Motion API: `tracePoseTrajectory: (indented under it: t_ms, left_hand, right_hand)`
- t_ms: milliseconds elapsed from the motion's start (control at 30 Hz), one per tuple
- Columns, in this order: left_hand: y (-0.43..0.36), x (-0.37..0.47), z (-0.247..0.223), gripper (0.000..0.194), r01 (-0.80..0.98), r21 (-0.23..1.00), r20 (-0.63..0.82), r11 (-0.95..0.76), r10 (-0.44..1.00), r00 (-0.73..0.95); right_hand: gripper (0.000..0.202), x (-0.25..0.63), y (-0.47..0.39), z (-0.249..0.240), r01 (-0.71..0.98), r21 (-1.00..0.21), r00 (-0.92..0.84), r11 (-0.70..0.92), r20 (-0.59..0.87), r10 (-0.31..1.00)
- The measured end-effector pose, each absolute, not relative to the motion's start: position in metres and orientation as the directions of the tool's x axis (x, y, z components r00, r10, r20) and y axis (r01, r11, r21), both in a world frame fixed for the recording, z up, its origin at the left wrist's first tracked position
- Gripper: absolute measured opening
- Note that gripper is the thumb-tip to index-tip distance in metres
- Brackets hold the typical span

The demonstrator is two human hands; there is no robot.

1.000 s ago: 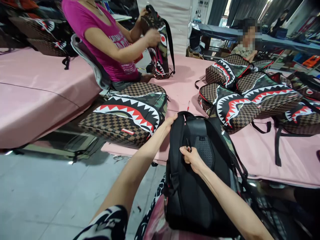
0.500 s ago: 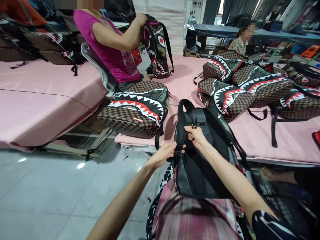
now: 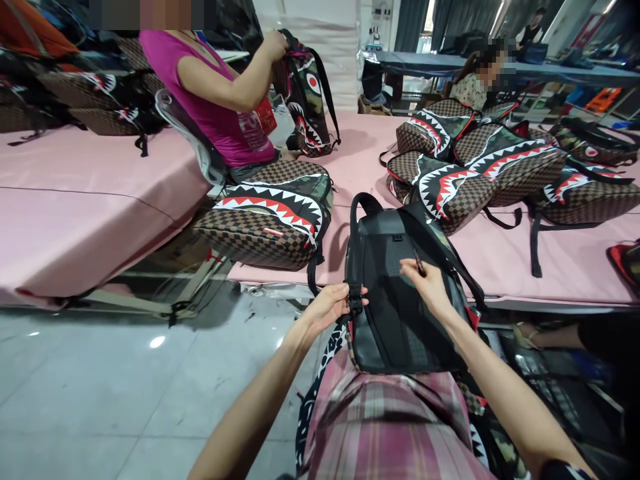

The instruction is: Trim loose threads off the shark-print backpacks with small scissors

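Observation:
A black-backed backpack lies back side up, its lower end at my lap and its top on the pink table. At its left edge my left hand pinches the shoulder strap's buckle, thumb on top and fingers behind. Over the middle of the back panel, my right hand is closed around small dark thread snips, their points upward. Thumb and forefinger of that hand are pinched together; any thread between them is too fine to see.
A checkered shark-mouth backpack lies left on the pink table; several more are piled right. Across the table, a person in a magenta shirt handles an upright backpack. Tiled floor shows at lower left.
My right hand has moved right, away from the left shoulder strap, with the snips still in it. My left hand stays at the buckle. The view has shifted slightly.

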State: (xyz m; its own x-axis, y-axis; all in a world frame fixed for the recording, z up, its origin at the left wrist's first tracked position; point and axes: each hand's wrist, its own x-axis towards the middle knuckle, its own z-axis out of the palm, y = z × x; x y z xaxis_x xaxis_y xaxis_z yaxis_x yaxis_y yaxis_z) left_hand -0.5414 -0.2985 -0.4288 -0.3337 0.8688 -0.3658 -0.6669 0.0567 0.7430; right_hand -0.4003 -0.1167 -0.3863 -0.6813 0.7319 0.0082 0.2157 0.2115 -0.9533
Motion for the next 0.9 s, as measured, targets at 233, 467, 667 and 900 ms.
tracePoseTrajectory:
  t_ms: [233,467,667,900]
  left_hand:
    - [-0.290,-0.538,-0.426,0.017,-0.680,0.729,-0.420,0.077,0.835,-0.356]
    - [-0.291,-0.536,-0.428,0.013,-0.687,0.723,-0.431,0.071,0.824,-0.369]
    - [-0.292,-0.535,-0.429,0.012,-0.700,0.711,-0.436,0.074,0.827,-0.355]
    - [-0.294,-0.537,-0.433,0.011,-0.732,0.679,-0.431,0.060,0.840,-0.331]
  right_hand:
    - [0.026,-0.380,-0.156,-0.403,0.221,-0.495,-0.887,0.840,0.256,0.384]
    - [0.027,-0.395,-0.165,-0.415,0.084,-0.286,-0.899,0.954,0.392,0.197]
    - [0.025,-0.398,-0.165,-0.415,0.073,-0.262,-0.908,0.962,0.383,0.173]
    - [0.025,-0.395,-0.160,-0.417,0.080,-0.353,-0.892,0.932,0.392,0.225]
